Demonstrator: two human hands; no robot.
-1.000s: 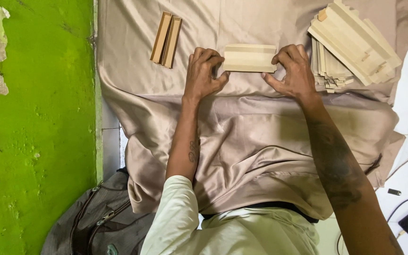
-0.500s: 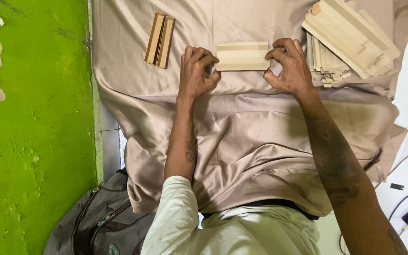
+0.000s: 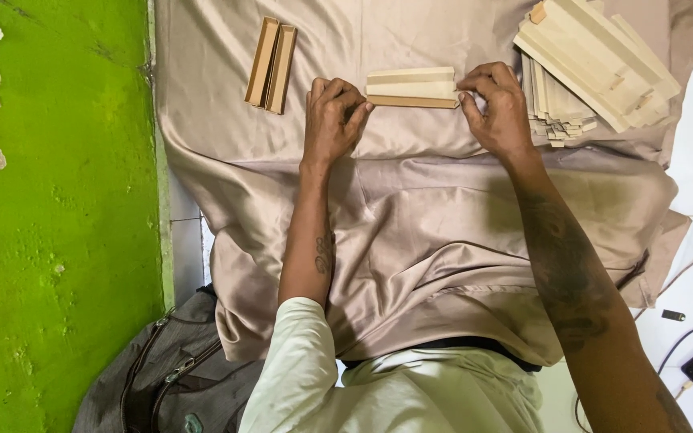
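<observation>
Head view looks straight down on my 2 hands, both pinching 1 pale folded cardboard piece [image 3: 412, 87] that lies on the beige satin cloth [image 3: 443, 232]. My left hand [image 3: 332, 119] is curled closed, its fingertips gripping the piece's left end. My right hand [image 3: 500, 108] is closed too, thumb and fingers clamped on the right end. The piece sits level between them, near the cloth's top edge. Up to the left, well apart from my left hand, lies a brown folded tray pair [image 3: 271, 66]. Just beside my right hand, at the top right, rests a stack of flat cardboard blanks [image 3: 595, 60]. A grey backpack [image 3: 166, 377] sits by the green wall [image 3: 58, 240].
</observation>
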